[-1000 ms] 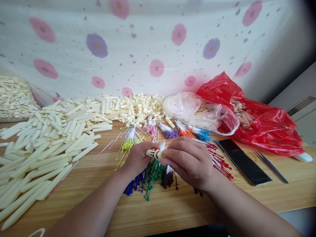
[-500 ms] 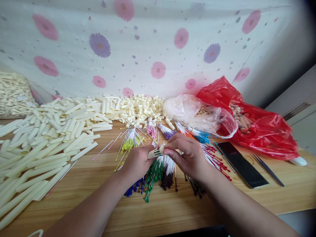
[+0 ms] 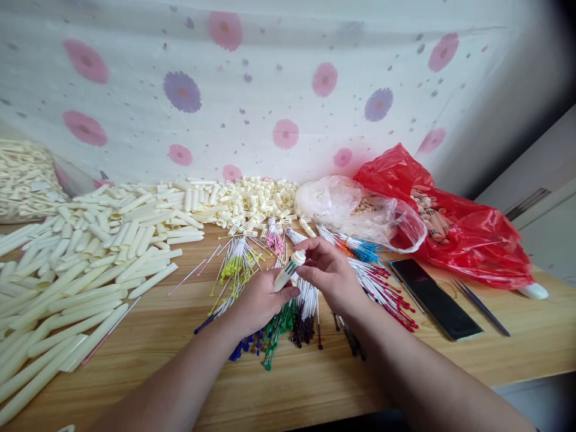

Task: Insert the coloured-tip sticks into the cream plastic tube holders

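My left hand (image 3: pixel 261 299) is closed round the cream barrel of a multicolour pen (image 3: pixel 284 276), which tilts up to the right. Dark slots run along its upper part, and a white cap tops it. My right hand (image 3: pixel 330 273) has thumb and forefinger at the capped end, its other fingers curled. Beneath the hands, thin white refills with coloured ends lie in fanned bundles: yellow (image 3: pixel 238 261), green (image 3: pixel 279 324), dark brown (image 3: pixel 305 327), red (image 3: pixel 391 294) and blue (image 3: pixel 245 345). The hands partly cover several bundles.
Cream pen barrels (image 3: pixel 90 264) are heaped at left, with slotted cream pieces (image 3: pixel 256 201) behind. A clear bag (image 3: pixel 333 201) and a red bag (image 3: pixel 486 252) lie at right. Nearby are a black phone (image 3: pixel 436 299) and tweezers (image 3: pixel 483 309). A stuffed clear bag (image 3: pixel 27 180) stands far left.
The pen has turned from nearly level to more upright, so its capped end shows. My right fingers have loosened and spread somewhat at that end. The view has shifted slightly.
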Available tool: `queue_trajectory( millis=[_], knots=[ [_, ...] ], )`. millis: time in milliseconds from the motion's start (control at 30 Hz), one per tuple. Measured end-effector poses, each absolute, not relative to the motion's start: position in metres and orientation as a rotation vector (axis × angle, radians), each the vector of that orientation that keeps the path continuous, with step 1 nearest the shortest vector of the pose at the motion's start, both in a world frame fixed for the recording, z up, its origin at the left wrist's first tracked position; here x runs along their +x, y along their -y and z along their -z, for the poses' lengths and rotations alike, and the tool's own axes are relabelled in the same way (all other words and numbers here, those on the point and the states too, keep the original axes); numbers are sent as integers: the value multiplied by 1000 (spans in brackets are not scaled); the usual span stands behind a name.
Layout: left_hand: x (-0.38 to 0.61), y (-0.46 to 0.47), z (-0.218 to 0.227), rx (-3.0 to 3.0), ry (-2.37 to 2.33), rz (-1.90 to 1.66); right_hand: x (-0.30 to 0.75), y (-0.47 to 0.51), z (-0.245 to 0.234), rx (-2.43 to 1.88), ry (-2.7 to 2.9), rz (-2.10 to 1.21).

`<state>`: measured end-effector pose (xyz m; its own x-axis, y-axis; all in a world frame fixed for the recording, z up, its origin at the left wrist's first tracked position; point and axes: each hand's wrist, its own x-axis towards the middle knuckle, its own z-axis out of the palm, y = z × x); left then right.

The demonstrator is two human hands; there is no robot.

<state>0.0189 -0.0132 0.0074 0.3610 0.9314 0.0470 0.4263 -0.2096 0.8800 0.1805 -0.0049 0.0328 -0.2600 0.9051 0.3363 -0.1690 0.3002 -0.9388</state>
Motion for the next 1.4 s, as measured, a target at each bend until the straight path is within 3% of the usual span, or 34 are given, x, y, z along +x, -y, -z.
queue_trajectory(
  millis=[167, 433, 700, 900, 1033, 1167, 1400],
  knots=[
    [23, 16, -9, 1726, -1165, -804, 177, 4, -28, -695, 1461, -1292],
    [22, 22, -11, 1234, -975, -735, 196, 2, -37, -676, 1792, -617],
    [16, 20, -12, 1283, -978, -665, 186, 1, -33, -657, 1680, -760],
    [7, 19, -15, 1428, -849, -625, 234, 6, -68, -630, 1876, -714],
    [2, 14, -15, 1445, -966, -822, 348, -3, -81, -987, 1350, -544],
    [0, 6, -12, 1455, -1132, -892, 457, -38, -71, -1465, 831, -44],
    [-9, -6, 1, 1502, -1336, -1066, 491, -147, -58, -1879, 758, 123]
  ],
)
